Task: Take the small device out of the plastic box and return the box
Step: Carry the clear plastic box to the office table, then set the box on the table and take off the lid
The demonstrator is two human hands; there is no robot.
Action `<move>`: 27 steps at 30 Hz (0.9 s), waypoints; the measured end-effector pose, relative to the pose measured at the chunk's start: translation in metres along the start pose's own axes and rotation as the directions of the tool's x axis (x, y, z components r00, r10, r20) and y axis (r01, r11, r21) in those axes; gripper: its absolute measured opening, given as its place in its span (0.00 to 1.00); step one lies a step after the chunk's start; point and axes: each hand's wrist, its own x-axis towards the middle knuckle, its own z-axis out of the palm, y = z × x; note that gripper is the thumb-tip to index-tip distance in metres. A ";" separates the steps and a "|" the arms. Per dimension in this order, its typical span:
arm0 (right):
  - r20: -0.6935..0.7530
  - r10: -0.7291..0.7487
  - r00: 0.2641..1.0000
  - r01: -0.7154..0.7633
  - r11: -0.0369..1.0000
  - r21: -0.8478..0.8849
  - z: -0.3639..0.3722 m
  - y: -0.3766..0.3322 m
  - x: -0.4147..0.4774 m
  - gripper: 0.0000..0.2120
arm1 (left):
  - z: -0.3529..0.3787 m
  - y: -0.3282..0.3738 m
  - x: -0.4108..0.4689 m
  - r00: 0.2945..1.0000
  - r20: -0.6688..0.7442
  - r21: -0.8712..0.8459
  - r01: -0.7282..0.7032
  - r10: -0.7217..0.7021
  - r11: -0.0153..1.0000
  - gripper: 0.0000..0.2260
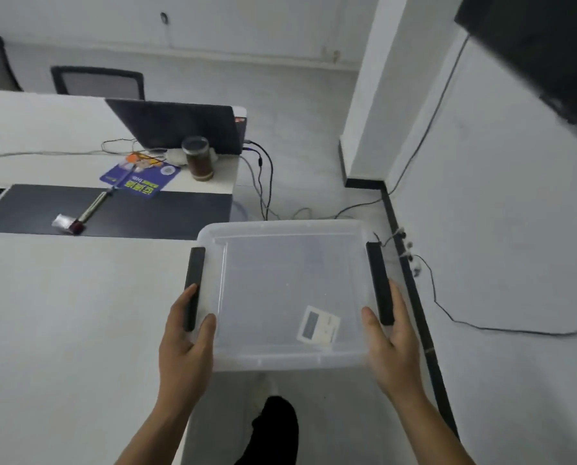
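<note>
A clear plastic box (280, 263) with a lid and black side latches is held in the air beside the white table's right edge. My left hand (185, 340) grips its left side at the black latch. My right hand (391, 340) grips its right side at the other latch. Inside, near the box's front right corner, lies a small white device (319, 325) with a dark screen, seen through the lid.
The white table (62, 313) fills the left. Further back on it are a black mat (129, 209), a pen, a blue fan-like card, a dark jar (198, 157) and a laptop (176, 125). Cables run across the floor along the right wall (498, 229). Chairs stand at the back.
</note>
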 end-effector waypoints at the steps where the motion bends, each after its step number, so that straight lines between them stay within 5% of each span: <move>1: 0.033 -0.009 0.999 0.009 1.000 -0.006 0.018 0.000 0.026 0.27 | 0.003 -0.007 0.022 0.999 -0.037 -0.008 0.014 -0.014 1.000 0.22; 7: 0.233 -0.014 0.972 0.025 0.999 -0.044 0.127 -0.011 0.160 0.25 | 0.004 -0.028 0.140 0.968 -0.201 -0.001 0.154 -0.151 0.988 0.25; 15: 0.559 -0.025 0.829 0.145 0.975 -0.171 0.274 -0.048 0.266 0.27 | -0.035 -0.053 0.228 0.807 -0.459 -0.040 0.398 -0.370 0.917 0.25; 27: 0.931 -0.043 0.362 0.450 0.883 -0.134 0.535 -0.073 0.363 0.29 | -0.070 -0.089 0.327 0.279 -0.790 -0.303 0.596 -0.546 0.743 0.19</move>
